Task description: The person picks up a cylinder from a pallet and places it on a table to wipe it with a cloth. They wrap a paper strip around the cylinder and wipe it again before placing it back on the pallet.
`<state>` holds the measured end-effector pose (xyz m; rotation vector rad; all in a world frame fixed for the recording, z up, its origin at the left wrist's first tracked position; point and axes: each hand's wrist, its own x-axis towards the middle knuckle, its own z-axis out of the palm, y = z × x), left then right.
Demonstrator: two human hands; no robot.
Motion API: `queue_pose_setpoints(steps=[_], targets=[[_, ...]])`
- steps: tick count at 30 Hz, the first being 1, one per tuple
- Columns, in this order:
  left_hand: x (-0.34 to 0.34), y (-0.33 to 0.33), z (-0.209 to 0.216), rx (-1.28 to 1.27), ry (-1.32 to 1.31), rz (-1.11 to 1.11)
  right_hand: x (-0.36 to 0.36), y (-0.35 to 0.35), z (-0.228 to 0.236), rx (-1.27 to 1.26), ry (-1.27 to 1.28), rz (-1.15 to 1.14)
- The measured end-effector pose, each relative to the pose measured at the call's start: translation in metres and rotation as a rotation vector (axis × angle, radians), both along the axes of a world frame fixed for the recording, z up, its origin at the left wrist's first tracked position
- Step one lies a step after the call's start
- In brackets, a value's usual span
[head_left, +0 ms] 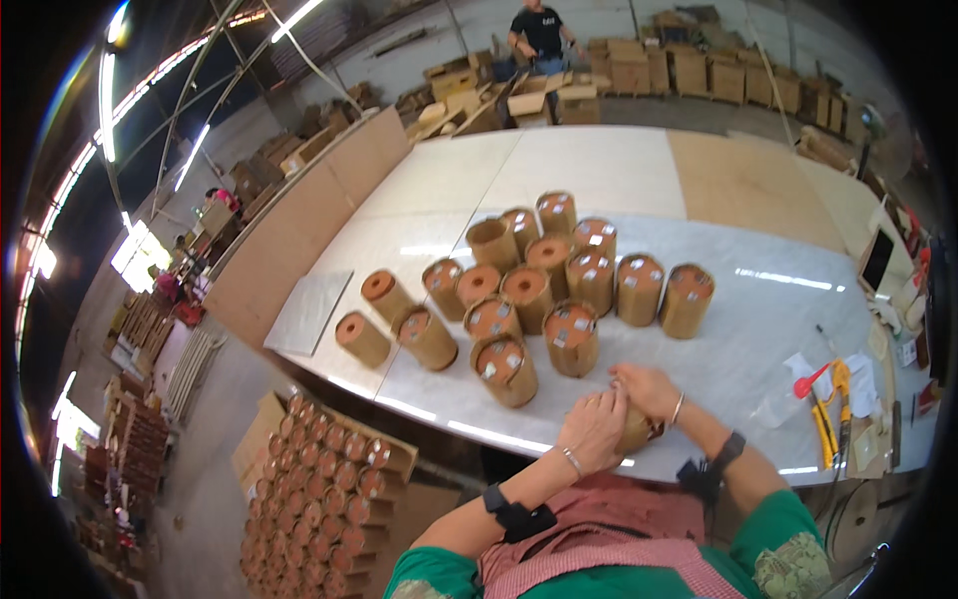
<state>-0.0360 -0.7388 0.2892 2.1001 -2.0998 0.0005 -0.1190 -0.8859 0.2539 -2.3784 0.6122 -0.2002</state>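
At the table's near edge, both my hands are closed around a brown paper-wrapped cylinder (pixel 637 433), which they largely hide. My left hand (pixel 593 431) lies over its near left side, fingers bent and pressed together. My right hand (pixel 649 391) curls around the far right side, its fingertips meeting the left hand's. Just beyond stand several similar cylinders with reddish-brown tops. The nearest are one (pixel 504 371) to the left and another (pixel 572 339) ahead, both with small pale patches on top. Farther back, one wrap (pixel 491 241) looks hollow.
A yellow-handled tool (pixel 824 429), a red funnel-like piece (pixel 810 381) and papers lie at the table's right. A grey flat sheet (pixel 309 311) rests at the left edge. Many more cylinders (pixel 319 489) fill a carton at lower left. Beyond the table stands a person (pixel 542 35) among cartons.
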Motion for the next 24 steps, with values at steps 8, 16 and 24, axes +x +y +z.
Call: queue_pose_setpoints(steps=[8, 16, 24], targets=[[0.013, -0.01, 0.005, 0.056, 0.113, -0.064, -0.052, 0.058, 0.023, -0.381, -0.489, 0.015], [-0.012, 0.01, -0.03, -0.282, 0.052, -0.038, -0.036, 0.032, 0.017, -0.053, 0.054, -0.062], [0.029, -0.013, -0.036, 0.021, 0.255, 0.116, -0.029, 0.024, -0.008, 0.078, -0.373, -0.078]])
